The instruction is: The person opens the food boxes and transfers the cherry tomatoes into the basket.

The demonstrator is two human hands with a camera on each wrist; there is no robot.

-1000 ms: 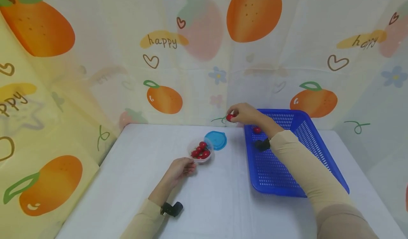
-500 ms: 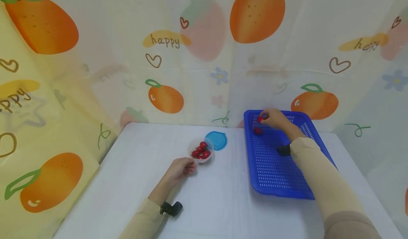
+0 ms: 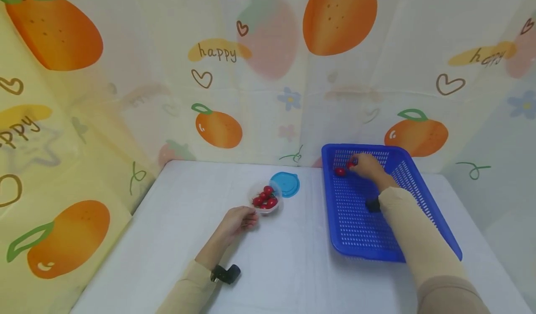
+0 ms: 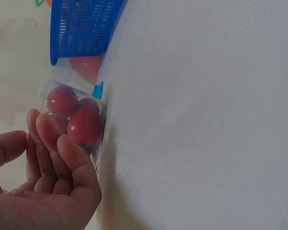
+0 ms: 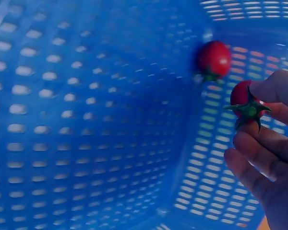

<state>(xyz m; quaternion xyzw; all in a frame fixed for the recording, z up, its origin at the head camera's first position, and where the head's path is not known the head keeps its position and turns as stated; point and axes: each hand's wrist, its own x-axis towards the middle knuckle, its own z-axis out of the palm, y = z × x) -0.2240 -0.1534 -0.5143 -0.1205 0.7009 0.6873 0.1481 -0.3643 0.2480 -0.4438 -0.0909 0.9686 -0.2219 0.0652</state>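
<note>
Tomato [image 5: 239, 92]: one pinched in our right hand [image 3: 369, 166], inside one blue basket [image 3: 351, 217] near its far-left corner, beside a second tomato [image 5: 215, 57]. Stem end faces our right wrist camera; long axis unclear. One tub [image 3: 266, 212] holds at least five; our left hand [image 3: 234, 221] is at its near side, can't tell if gripping. One lid [image 3: 286, 184], white table [image 3: 293, 258], fruit-print backdrop [image 3: 264, 123].

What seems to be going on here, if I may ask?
A person's right hand pinches a small red tomato inside the blue basket, close to another tomato lying there. The left hand holds the edge of a clear tub containing more tomatoes. A blue lid lies on the table just behind it.
</note>
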